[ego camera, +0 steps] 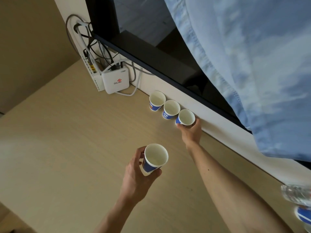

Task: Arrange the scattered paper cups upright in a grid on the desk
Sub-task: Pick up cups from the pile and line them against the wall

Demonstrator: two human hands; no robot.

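Router [115, 81] far left, against the wall | your left hand [139, 172] curls round a paper cup [155, 158], mouth up, over the desk [67, 148] | first row cup [157, 100] and second row cup [171, 109] stand upright by the wall | your right hand [191, 132] grips the third row cup [185, 117], just beside the second.

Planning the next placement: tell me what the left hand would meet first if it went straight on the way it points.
Probably the middle cup of the back row: the left hand, gripping its own cup, points up toward it across bare desk. Depth is unclear, so not certain.
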